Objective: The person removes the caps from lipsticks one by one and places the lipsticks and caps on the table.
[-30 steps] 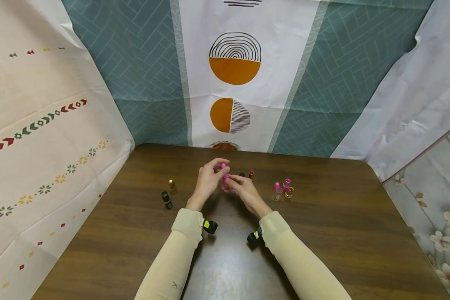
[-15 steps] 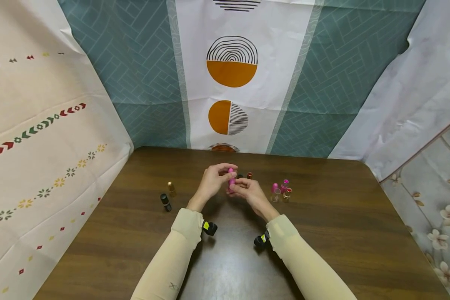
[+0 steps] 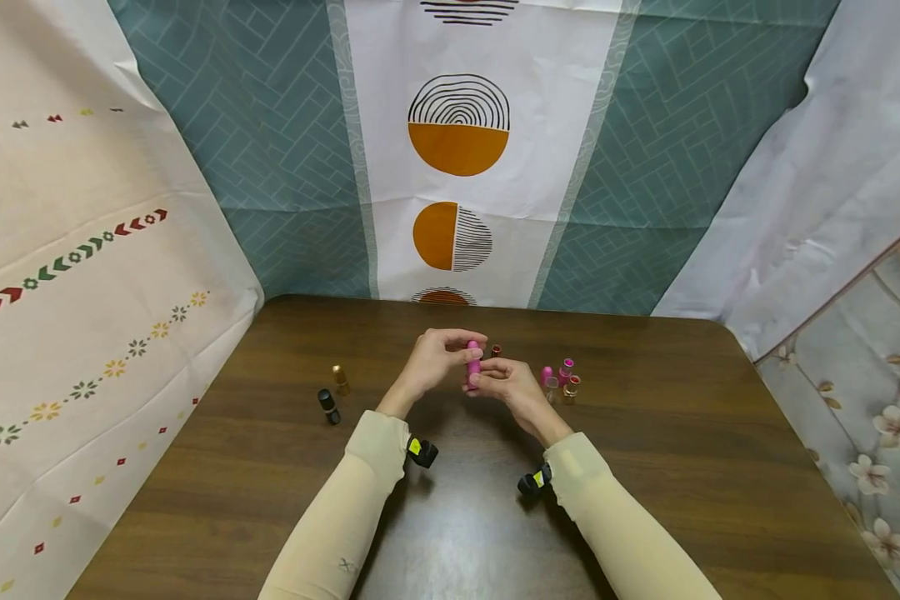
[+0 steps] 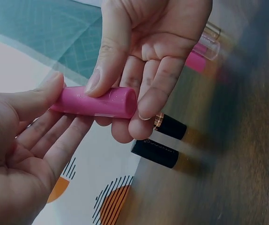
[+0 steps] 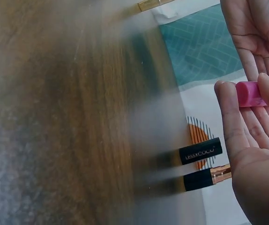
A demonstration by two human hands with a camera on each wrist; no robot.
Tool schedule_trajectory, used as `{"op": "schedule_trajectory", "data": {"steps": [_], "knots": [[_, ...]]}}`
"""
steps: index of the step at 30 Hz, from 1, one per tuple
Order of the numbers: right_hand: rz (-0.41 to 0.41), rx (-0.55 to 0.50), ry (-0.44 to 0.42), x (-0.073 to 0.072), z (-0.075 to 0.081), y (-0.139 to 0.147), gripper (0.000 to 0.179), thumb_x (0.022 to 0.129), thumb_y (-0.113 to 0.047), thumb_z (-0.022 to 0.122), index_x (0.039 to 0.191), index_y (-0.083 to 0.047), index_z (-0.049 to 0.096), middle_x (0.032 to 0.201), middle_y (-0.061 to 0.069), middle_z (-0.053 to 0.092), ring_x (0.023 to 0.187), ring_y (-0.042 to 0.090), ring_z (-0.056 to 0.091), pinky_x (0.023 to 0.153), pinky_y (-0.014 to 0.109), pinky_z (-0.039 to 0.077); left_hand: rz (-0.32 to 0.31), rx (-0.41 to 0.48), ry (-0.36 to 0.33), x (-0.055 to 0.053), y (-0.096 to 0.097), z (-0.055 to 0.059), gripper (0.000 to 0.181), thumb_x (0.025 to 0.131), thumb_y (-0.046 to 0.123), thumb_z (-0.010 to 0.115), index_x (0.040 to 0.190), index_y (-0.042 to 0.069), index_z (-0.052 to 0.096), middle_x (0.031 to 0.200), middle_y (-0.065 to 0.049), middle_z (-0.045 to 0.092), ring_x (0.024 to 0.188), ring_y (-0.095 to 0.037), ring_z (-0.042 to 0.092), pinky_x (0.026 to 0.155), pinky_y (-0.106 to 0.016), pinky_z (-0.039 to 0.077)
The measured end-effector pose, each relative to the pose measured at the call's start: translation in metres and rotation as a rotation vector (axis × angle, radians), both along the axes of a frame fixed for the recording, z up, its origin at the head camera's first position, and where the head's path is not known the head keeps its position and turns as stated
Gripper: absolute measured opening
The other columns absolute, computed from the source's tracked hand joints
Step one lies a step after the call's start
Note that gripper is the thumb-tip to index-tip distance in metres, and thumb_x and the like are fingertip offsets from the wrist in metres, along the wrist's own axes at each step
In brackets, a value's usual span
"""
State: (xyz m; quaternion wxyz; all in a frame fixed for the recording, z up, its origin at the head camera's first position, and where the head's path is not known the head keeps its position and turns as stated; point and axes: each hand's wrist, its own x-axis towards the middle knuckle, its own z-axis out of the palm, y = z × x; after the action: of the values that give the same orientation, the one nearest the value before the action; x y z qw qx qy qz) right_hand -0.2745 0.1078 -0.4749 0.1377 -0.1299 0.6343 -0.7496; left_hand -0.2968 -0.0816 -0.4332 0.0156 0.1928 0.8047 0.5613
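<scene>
A pink lipstick tube [image 3: 473,364] is held upright above the table between both hands. My left hand [image 3: 437,362] pinches its upper end between thumb and fingers. Lower down, my right hand [image 3: 516,387] grips the tube's base with thumb and fingertips. The left wrist view shows the pink tube [image 4: 111,107] whole, with both thumbs along it. Only its base end [image 5: 249,94] shows in the right wrist view, the rest being covered by fingers. Behind the hands stand a black lettered cap [image 5: 201,151] and a black lipstick base [image 5: 198,180] with a rose-gold collar.
On the left of the brown table [image 3: 450,525] stand a black tube [image 3: 328,406] and a gold tube [image 3: 341,379]. To the right are a pink cap [image 3: 547,376], an uncapped pink tube [image 3: 566,372], a clear cap [image 3: 551,389] and a gold lipstick [image 3: 571,388]. Curtains hang behind.
Both hands have moved to the right with the pink lipstick tube between them, keeping their hold on its two ends. The tubes on the table have stayed in place.
</scene>
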Motion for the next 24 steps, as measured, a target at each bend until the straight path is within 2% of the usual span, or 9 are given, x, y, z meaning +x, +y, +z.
{"op": "schedule_trajectory", "data": {"steps": [6, 13, 18, 24], "knots": [[-0.012, -0.013, -0.001, 0.003, 0.001, 0.007, 0.029, 0.1, 0.005, 0.064, 0.124, 0.021, 0.058, 0.102, 0.017, 0.077, 0.09, 0.02, 0.077, 0.089, 0.037, 0.06, -0.052, 0.043, -0.023, -0.003, 0.007, 0.0, 0.028, 0.096, 0.014, 0.076, 0.122, 0.006, 0.077, 0.114, -0.006, 0.078, 0.105, -0.021, 0.073, 0.098, -0.038, 0.056], [0.025, -0.006, -0.005, 0.003, 0.003, 0.015, 0.037, 0.101, 0.004, 0.063, 0.129, 0.026, 0.053, 0.108, 0.021, 0.076, 0.094, 0.02, 0.077, 0.091, 0.038, 0.059, -0.139, 0.105, -0.075, -0.008, 0.012, -0.001, 0.029, 0.098, 0.009, 0.072, 0.125, -0.003, 0.073, 0.115, -0.012, 0.077, 0.108, -0.023, 0.074, 0.104, -0.039, 0.053], [0.027, 0.018, -0.006, 0.001, 0.001, 0.018, 0.04, 0.101, 0.004, 0.063, 0.132, 0.027, 0.051, 0.111, 0.022, 0.076, 0.095, 0.018, 0.077, 0.091, 0.036, 0.059, -0.146, 0.13, -0.104, -0.01, 0.015, -0.003, 0.028, 0.099, 0.008, 0.071, 0.125, -0.002, 0.074, 0.115, -0.013, 0.077, 0.108, -0.023, 0.074, 0.103, -0.038, 0.053], [-0.004, 0.006, -0.012, 0.002, 0.001, 0.018, 0.035, 0.101, 0.005, 0.062, 0.129, 0.026, 0.054, 0.106, 0.02, 0.077, 0.091, 0.018, 0.077, 0.09, 0.036, 0.06, -0.133, 0.106, -0.11, -0.012, 0.017, -0.004, 0.028, 0.098, 0.008, 0.072, 0.124, -0.002, 0.074, 0.113, -0.011, 0.078, 0.107, -0.022, 0.074, 0.101, -0.037, 0.054]]}}
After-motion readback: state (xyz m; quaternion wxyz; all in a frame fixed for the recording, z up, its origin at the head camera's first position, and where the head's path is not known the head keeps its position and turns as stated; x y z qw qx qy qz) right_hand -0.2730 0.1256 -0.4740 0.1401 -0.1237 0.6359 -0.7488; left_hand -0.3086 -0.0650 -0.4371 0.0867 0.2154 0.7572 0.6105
